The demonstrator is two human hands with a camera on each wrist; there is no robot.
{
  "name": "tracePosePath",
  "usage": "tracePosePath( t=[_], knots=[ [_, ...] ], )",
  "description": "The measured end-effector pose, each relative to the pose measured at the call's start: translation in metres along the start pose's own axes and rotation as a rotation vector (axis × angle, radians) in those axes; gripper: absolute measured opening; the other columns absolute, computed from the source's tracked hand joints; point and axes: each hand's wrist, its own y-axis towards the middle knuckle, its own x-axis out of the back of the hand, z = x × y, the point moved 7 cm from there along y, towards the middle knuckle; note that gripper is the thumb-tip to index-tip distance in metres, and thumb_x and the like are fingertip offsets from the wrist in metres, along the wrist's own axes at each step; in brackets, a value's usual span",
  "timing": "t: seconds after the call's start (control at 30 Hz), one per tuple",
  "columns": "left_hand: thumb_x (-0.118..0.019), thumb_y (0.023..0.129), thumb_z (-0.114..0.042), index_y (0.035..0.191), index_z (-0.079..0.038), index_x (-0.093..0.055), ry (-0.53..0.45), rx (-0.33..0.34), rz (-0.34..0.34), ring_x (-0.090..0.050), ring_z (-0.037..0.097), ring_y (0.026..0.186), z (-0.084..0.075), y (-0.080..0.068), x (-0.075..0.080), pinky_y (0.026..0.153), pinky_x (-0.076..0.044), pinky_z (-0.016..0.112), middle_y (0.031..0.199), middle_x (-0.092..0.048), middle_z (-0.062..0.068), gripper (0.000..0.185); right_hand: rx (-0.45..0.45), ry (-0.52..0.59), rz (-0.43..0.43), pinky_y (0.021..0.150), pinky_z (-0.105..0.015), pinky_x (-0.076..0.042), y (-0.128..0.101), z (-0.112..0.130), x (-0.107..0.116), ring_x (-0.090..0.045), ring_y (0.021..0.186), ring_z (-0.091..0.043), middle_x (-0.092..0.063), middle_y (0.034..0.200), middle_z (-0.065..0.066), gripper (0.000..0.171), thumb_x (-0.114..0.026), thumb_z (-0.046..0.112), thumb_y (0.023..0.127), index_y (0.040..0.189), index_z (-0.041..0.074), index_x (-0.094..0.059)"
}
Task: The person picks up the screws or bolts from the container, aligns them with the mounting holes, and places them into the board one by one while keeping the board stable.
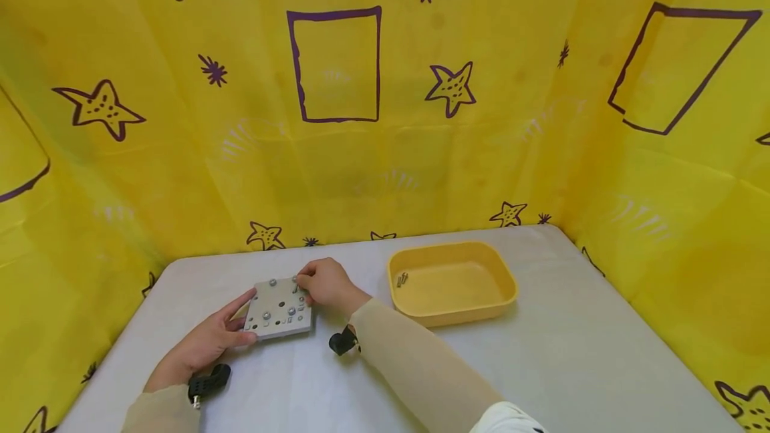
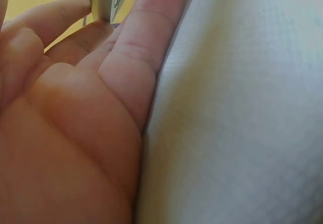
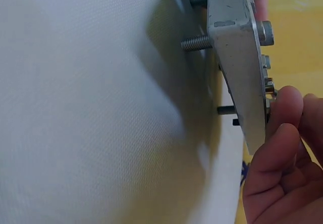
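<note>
Left hand (image 1: 210, 336) grips the plate (image 1: 273, 300) — hold it steady. Right hand (image 1: 327, 283) pinches a screw (image 1: 295, 289) — guide it squarely, without forcing

nothing legible as text, brand or number, small outlined marks (image 1: 291, 320) on the face of the metal plate (image 1: 267, 298) between left grip (image 1: 207, 341) and right grip (image 1: 329, 284), nearer the right grip, too small to read as letters or figures
</note>
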Motion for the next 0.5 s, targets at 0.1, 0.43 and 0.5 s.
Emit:
tracePosePath(
  t=[0.1, 0.43, 0.5],
  knots=[
    [-0.083, 0.083, -0.021, 0.162, -0.019, -0.014, 0.012, 0.01, -0.005, -0.039, 0.041, 0.137, 0.003, -0.002, 0.0, 0.111, -0.025, 0.057, 0.159, -0.021, 0.027, 0.105, -0.008, -0.015, 0.019, 0.054, -0.024, -0.044, 0.0, -0.002, -0.003, -0.057, 0.053, -0.015, -0.066, 0.074, -0.002, 0.012, -0.067, 0.021, 0.098, 0.097, 0.013, -0.076],
    [-0.082, 0.084, -0.02, 0.162, -0.021, -0.015, -0.01, -0.001, -0.002, -0.042, 0.039, 0.135, 0.004, 0.0, 0.0, 0.111, -0.026, 0.058, 0.158, -0.025, 0.026, 0.102, -0.02, 0.071, 0.007, 0.055, -0.025, -0.046, 0.001, -0.005, 0.0, -0.059, 0.059, -0.017, -0.068, 0.082, -0.002, 0.011, -0.068, 0.02, 0.097, 0.097, 0.014, -0.078],
    [-0.082, 0.084, -0.02, 0.162, -0.021, -0.015, -0.009, -0.007, -0.001, -0.043, 0.038, 0.134, 0.003, 0.0, 0.001, 0.111, -0.025, 0.058, 0.158, -0.026, 0.026, 0.102, -0.053, 0.208, -0.009, 0.055, -0.025, -0.047, 0.0, -0.007, 0.006, -0.059, 0.06, -0.017, -0.069, 0.086, -0.003, 0.012, -0.069, 0.02, 0.096, 0.1, 0.011, -0.077]
  ],
)
